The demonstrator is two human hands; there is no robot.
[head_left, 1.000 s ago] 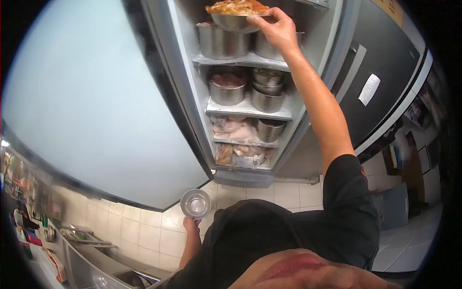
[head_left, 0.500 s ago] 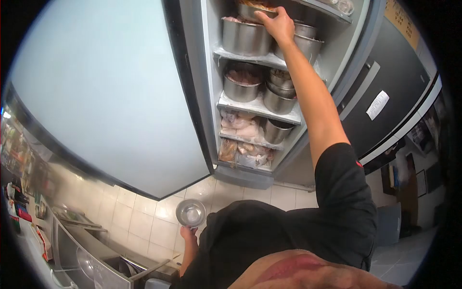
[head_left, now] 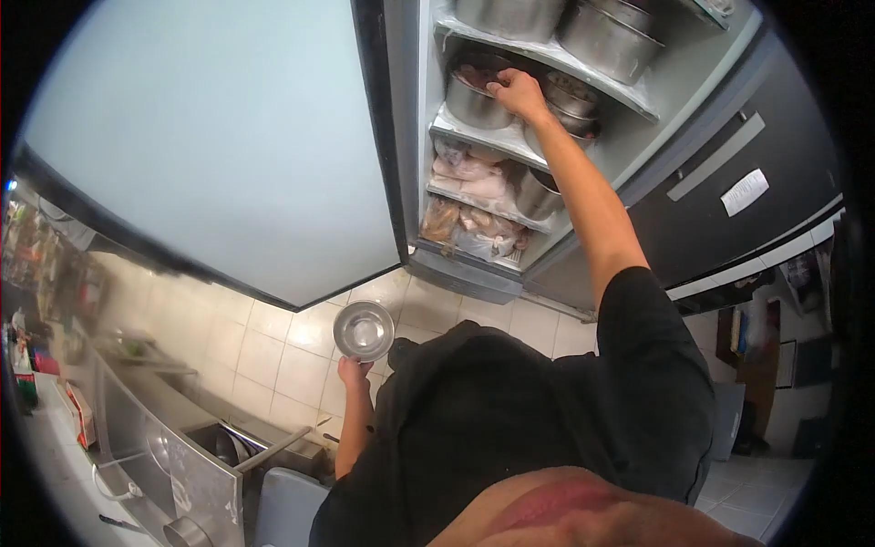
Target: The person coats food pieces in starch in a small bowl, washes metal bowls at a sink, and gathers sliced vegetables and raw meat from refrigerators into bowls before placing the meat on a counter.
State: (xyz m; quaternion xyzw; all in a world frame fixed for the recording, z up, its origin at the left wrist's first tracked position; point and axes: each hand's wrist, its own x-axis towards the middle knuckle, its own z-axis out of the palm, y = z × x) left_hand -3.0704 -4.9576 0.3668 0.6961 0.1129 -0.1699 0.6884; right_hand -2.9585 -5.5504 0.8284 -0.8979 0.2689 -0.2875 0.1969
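At my left side, over the floor, my left hand (head_left: 354, 370) grips the rim of a round metal bowl (head_left: 363, 331), its shiny inside turned up. My right hand (head_left: 519, 94) reaches into the tall refrigerator, thumb and fingers closed at the right rim of a steel pot (head_left: 478, 108). Dark reddish meat (head_left: 476, 77) lies in that pot. Just right of the hand, smaller metal bowls (head_left: 570, 98) are stacked on another pot, partly hidden by my forearm.
Large pots (head_left: 612, 41) fill the shelf above. Bagged pale meat (head_left: 469, 171) lies below, beside a metal container (head_left: 540, 193). The wide refrigerator door (head_left: 210, 137) stands open on the left. A steel counter (head_left: 205, 483) is at lower left, above the tiled floor (head_left: 273, 365).
My right hand has come down from a bowl on the upper shelf to the pot on the shelf below. The view has tilted downward. The left hand still holds the bowl.
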